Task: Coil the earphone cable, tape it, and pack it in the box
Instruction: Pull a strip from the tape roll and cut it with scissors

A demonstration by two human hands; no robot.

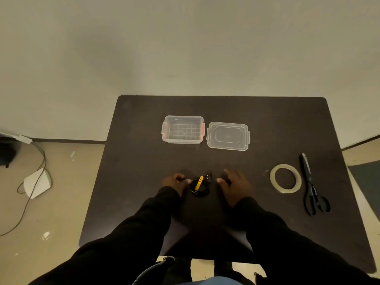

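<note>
Bare table (144, 161) strip between coiled cable (199, 187) and box (183, 130): clear passage. Box open-topped, lid (227, 136) just beside it on right. Tape roll (285, 178) and scissors (312, 186) crowd right side, close together. Left side and near edge unobstructed. Wall behind table's far edge.

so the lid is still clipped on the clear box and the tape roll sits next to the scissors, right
Not quite. In the head view the lid is off, lying on the table beside the open clear box. The tape roll does sit next to the scissors.
</note>
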